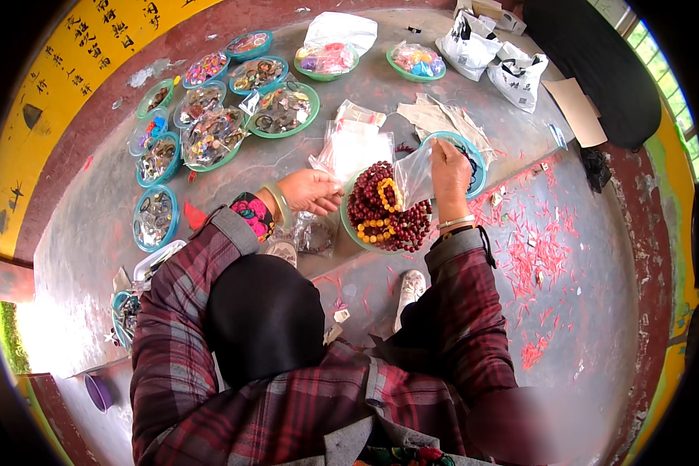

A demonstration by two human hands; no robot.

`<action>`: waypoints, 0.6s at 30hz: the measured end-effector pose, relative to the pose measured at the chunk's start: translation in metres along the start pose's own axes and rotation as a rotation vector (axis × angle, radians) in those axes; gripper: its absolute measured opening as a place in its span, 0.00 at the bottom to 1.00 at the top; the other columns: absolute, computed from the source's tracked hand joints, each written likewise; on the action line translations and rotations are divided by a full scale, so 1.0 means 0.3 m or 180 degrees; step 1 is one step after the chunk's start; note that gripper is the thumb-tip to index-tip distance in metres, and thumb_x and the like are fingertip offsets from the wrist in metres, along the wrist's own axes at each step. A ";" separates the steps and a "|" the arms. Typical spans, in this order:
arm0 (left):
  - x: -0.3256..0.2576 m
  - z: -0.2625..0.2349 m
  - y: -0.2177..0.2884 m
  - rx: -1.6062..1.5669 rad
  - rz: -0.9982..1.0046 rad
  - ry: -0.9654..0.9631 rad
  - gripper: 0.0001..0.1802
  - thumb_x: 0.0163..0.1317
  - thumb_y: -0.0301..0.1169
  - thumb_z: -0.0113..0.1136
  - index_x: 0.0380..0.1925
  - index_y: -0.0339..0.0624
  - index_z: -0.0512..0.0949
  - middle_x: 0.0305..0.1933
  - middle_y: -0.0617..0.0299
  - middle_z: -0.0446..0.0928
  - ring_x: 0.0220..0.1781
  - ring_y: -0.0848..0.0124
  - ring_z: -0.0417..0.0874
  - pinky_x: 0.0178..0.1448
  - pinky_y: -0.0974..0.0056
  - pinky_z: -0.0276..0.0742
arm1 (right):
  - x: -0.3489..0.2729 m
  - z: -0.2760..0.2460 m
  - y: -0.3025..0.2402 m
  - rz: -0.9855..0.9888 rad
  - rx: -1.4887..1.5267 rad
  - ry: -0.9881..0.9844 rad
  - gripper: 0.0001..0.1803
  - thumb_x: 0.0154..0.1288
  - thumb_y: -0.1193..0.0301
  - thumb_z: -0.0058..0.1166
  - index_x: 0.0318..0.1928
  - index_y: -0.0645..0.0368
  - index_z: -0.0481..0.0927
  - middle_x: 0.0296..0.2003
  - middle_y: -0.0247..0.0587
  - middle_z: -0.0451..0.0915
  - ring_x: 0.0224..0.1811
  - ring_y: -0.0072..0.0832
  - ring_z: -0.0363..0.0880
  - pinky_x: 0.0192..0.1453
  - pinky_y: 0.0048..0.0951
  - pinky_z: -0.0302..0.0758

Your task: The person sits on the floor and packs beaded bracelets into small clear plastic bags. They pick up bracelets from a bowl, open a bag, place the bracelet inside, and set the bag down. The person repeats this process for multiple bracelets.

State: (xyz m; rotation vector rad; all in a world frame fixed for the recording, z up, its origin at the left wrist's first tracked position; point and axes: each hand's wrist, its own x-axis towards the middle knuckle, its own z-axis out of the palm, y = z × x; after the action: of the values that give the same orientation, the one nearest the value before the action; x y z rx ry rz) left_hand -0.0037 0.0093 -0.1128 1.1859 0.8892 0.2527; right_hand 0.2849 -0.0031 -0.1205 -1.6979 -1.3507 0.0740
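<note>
Clear bag (416, 177) is partly hidden by right fingers (444, 160).

Between the left hand (314, 193) and the right hand (450, 175), passage is obstructed by heaped bead strands (412, 224) and a hanging clear plastic bag (415, 177). Beyond the right hand, the way is met by a blue bowl (481, 169). Leftward, a strip of grey floor (264, 161) is left before the clustered bowls (315, 115); rightward, broad room is offered above low red scraps (520, 239).
</note>
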 end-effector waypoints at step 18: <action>-0.041 0.078 0.083 0.0282 0.0517 0.0073 0.26 0.57 0.33 0.61 0.55 0.39 0.67 0.52 0.62 0.71 0.43 0.78 0.75 0.34 0.73 0.75 | -0.126 -0.045 -0.232 0.0006 0.2043 -0.2070 0.10 0.62 0.70 0.53 0.38 0.64 0.79 0.21 0.34 0.76 0.20 0.18 0.70 0.26 0.22 0.69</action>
State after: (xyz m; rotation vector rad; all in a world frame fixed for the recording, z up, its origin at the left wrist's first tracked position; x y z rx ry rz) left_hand 0.0117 -0.0047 -0.0829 1.3420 0.8319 0.3620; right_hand 0.2264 -0.0441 -0.0835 -1.1501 -1.5514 1.0219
